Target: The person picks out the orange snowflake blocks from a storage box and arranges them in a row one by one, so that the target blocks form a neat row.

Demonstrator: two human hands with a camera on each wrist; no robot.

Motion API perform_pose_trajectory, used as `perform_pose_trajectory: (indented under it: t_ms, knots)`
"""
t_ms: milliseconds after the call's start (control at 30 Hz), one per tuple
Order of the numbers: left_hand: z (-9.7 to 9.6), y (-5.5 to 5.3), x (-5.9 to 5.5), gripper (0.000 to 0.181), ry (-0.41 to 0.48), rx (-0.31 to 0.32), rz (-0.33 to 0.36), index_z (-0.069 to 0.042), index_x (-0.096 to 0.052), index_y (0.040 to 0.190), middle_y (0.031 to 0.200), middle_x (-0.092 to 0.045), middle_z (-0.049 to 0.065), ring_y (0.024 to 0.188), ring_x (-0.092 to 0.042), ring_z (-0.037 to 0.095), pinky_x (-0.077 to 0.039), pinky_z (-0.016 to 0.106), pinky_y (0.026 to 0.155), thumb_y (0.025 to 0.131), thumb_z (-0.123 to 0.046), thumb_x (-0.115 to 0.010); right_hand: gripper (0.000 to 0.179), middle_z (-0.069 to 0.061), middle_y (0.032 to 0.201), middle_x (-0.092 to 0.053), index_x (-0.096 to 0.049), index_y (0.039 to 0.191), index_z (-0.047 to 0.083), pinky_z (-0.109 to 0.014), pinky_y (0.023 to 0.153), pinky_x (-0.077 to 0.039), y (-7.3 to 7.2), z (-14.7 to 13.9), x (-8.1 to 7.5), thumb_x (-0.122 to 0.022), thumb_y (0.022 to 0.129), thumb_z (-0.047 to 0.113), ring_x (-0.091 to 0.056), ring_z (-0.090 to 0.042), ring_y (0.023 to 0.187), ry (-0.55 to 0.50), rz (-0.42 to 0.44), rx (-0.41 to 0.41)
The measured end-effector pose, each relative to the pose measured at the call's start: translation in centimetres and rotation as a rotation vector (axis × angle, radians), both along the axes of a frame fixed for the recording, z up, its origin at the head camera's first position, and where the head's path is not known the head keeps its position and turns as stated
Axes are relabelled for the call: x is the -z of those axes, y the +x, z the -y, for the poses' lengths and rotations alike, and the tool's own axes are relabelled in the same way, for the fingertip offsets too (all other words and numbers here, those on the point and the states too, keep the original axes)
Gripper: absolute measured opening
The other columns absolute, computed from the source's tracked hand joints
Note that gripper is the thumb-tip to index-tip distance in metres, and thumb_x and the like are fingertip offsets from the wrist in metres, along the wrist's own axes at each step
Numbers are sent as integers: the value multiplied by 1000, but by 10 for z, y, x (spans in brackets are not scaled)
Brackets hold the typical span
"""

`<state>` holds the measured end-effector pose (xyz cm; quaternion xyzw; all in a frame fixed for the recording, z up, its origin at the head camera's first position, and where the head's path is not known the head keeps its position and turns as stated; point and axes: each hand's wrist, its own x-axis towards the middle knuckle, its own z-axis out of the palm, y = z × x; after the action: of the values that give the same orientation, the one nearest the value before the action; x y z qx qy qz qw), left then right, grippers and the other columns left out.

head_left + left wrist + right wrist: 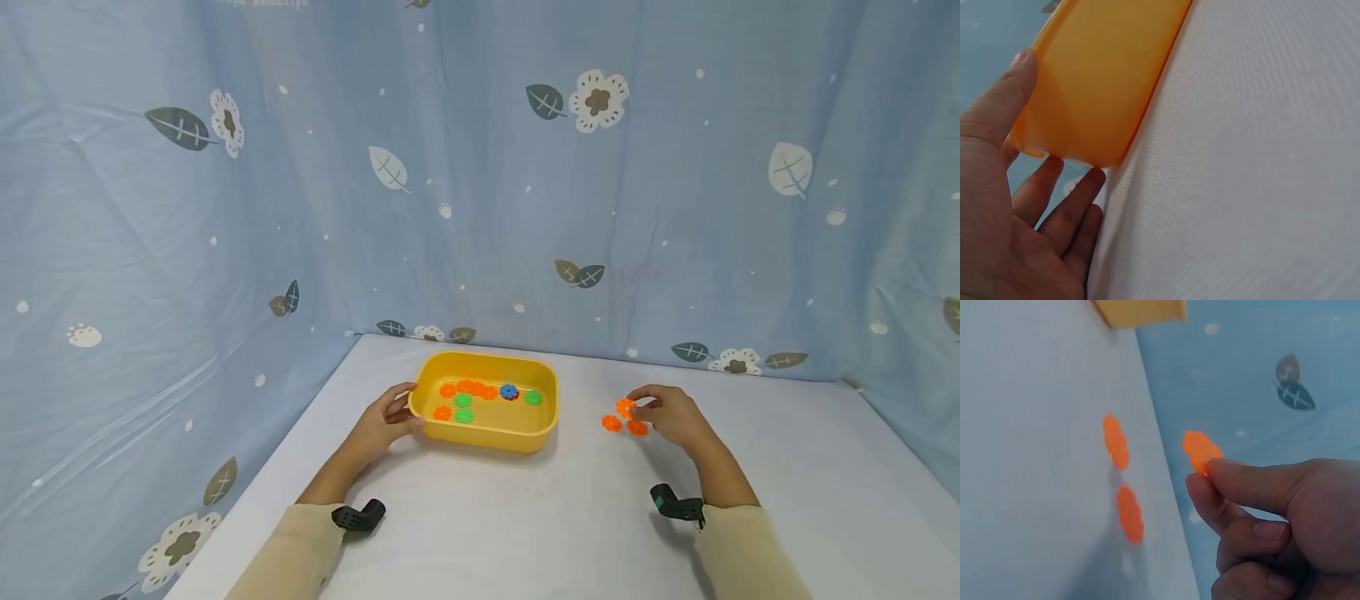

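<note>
At the left end of a yellow plastic tub [480, 437], my left hand [381, 427] holds the rim. In the left wrist view the thumb [1021, 78] lies along one edge of the tub, with fingertips against its end wall. My right hand [677, 419] pinches an orange flower-shaped disc [1200, 447] between thumb and index finger, raised off the table. Two more such orange discs [611, 423] [1130, 514] lie on the table just beneath it. Inside the tub are several orange, green and blue flower-shaped discs, plus a red one partly under the blue.
A white cloth [525, 525] covers the table. Blue patterned curtains [480, 208] hang behind and along the left side. Black cameras [360, 517] are strapped at both wrists. Between the tub and the right hand's discs lies a stretch of white cloth.
</note>
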<state>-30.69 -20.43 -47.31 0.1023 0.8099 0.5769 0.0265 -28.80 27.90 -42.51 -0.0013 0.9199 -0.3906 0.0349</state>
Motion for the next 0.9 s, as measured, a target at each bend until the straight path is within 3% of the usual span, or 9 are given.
perform_pose_trajectory:
  t_ms: [333,633,900]
  knots:
    - [0,0,-1,76,-1,10,19,-16,-41,147,147,-44,14,122,-54,31,-41,47,103,83,-28,-80,31,-18,105,-64,-62,120,2,-38,67,-51,9,-37,11,-67,92,15,-60,-28,87,48,30,49]
    - [-5,16,-28,73,-16,37,28,-8,-37,148,147,-41,20,123,-53,34,-42,47,102,87,-18,-75,27,-17,100,-65,-64,113,0,-35,63,-50,11,-51,20,-68,90,11,-59,-25,78,100,11,45]
    - [-5,18,-28,74,-3,50,34,-8,-37,148,147,-41,20,123,-53,35,-41,48,102,86,-19,-76,23,-16,96,-66,-64,109,0,-39,66,-51,8,-53,26,-67,88,10,-60,-28,82,160,22,28]
